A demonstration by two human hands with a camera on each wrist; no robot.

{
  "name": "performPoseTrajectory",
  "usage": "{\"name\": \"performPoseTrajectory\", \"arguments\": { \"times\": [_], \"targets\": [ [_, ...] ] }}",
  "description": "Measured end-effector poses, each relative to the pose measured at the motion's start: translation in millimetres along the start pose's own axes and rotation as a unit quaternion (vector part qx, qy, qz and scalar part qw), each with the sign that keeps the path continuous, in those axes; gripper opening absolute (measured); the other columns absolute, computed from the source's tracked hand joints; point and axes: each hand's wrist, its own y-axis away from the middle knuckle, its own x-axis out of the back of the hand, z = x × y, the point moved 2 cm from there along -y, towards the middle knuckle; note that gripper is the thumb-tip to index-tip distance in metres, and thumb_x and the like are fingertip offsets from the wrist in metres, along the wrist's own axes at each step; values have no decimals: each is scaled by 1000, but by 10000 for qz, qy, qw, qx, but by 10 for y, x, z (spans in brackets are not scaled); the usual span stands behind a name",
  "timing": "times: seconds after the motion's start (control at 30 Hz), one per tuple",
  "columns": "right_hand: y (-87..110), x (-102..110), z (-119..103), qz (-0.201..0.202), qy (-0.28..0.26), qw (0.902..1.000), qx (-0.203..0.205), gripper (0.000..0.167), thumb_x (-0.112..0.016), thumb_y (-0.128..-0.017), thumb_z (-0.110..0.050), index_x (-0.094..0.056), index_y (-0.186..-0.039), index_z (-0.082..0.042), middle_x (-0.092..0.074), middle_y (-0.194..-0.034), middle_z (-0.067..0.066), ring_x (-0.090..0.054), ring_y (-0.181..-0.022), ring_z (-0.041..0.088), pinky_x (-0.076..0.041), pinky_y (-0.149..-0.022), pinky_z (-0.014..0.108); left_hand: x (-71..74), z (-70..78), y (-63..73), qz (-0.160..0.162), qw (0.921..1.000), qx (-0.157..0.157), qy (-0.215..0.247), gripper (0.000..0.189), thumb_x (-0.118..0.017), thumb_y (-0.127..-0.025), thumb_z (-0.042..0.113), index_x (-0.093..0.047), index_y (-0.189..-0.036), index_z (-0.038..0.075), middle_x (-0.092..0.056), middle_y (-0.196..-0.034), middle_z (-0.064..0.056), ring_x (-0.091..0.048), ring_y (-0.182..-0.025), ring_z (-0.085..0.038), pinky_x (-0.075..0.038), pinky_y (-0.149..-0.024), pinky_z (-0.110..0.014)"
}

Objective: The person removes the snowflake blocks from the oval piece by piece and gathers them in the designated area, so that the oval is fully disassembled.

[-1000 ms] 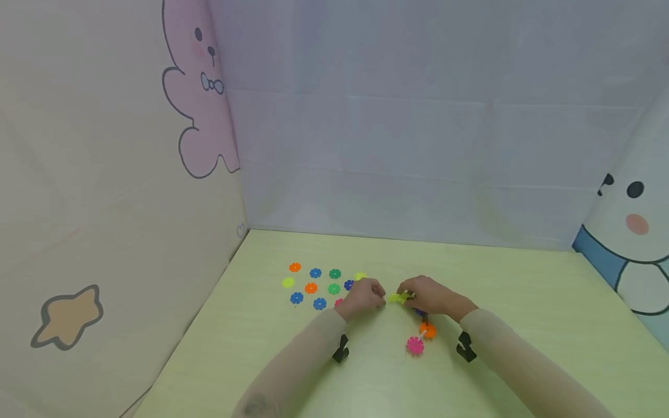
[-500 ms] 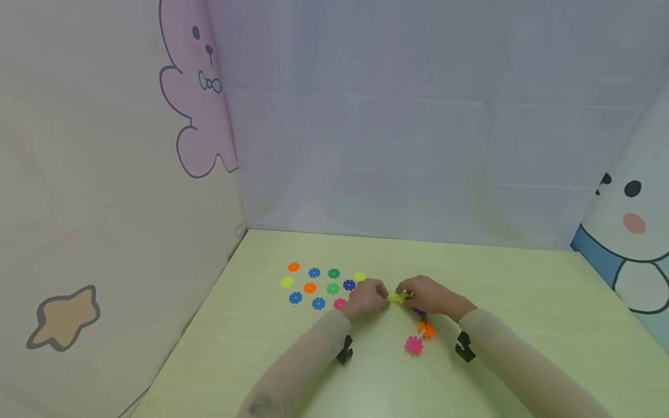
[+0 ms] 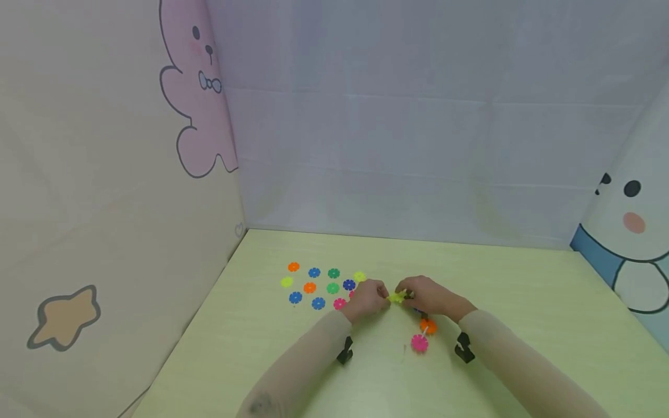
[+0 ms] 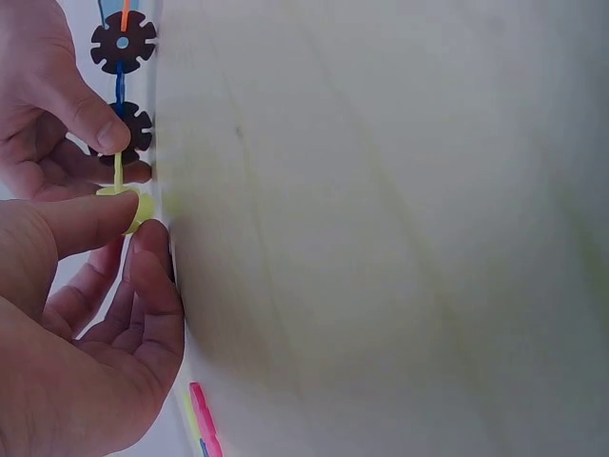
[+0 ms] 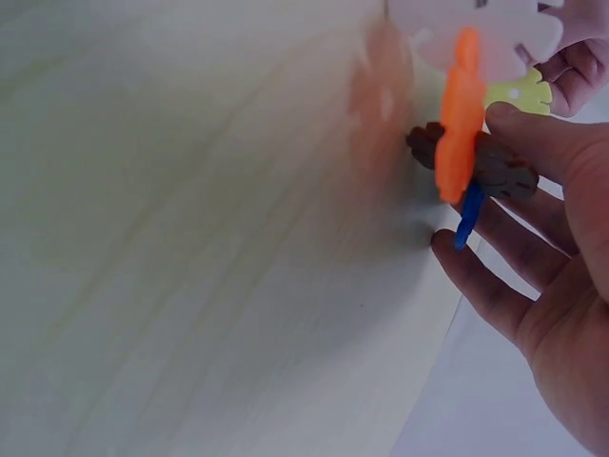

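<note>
My left hand (image 3: 367,297) pinches a yellow notched plastic disc (image 4: 143,208) between thumb and fingers. Right beside it, my right hand (image 3: 432,296) grips the end of a chain of slotted discs, its thumb on a yellow disc (image 4: 118,171) seen edge-on. The two yellow pieces meet between the hands. From the right hand the chain runs toward the person: dark brown discs (image 4: 123,43), a blue disc (image 5: 468,217), an orange disc (image 3: 428,326), a white one (image 5: 476,43) and a pink disc (image 3: 420,343) at its near end. The right palm partly hides the chain in the head view.
Loose notched discs lie in rows left of the hands, among them an orange disc (image 3: 294,267), a blue disc (image 3: 318,303) and a green disc (image 3: 333,273). The left forearm passes close to them. A curtain (image 3: 366,145) stands behind the table (image 3: 235,348).
My left hand has moved slightly right, its fingertips now at the yellow disc by the right hand. The chain's pink and orange end has swung a little right and away from the person.
</note>
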Motion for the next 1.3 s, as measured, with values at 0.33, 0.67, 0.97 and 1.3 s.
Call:
{"name": "performPoseTrajectory", "arguments": {
  "times": [0.33, 0.67, 0.97, 1.3],
  "targets": [
    [-8, -6, -27, -88, -73, 9995, -292, 28, -68, -87, -10, -63, -112, 0, -64, -101, 5, -59, -82, 15, -51, -78, 35, 24, 9, 8, 74, 9996, -158, -226, 11, -72, -82, 8, -62, -79, 8, -57, -74, 1, -51, -68, -14, -45, -59, -24],
    [-9, -11, -12, -36, -94, 9997, -240, 22, -69, -86, -12, -67, -106, -4, -61, -94, 0, -55, -78, 12, -49, -74, 31, -10, 33, -51, 146, 9990, -232, -345, 8, -72, -83, 11, -64, -80, 11, -57, -77, 3, -52, -72, -13, -47, -65, -26],
    [-12, -16, 5, 13, 1, 10000, -71, 20, -69, -86, -14, -67, -105, -6, -60, -91, -3, -51, -76, 10, -47, -72, 30, -26, 96, -50, 370, 9985, -234, -336, 11, -73, -81, 8, -64, -76, 10, -57, -72, 3, -50, -71, -12, -47, -65, -23],
    [-1, -2, -8, 24, -124, 9999, 9, 19, -70, -85, -11, -68, -103, -3, -63, -93, 1, -54, -78, 14, -48, -72, 31, -29, 114, -49, 582, 9950, -563, -589, 18, -72, -81, 4, -61, -68, 10, -54, -66, 4, -48, -67, -10, -42, -61, -20]
  ]
}}
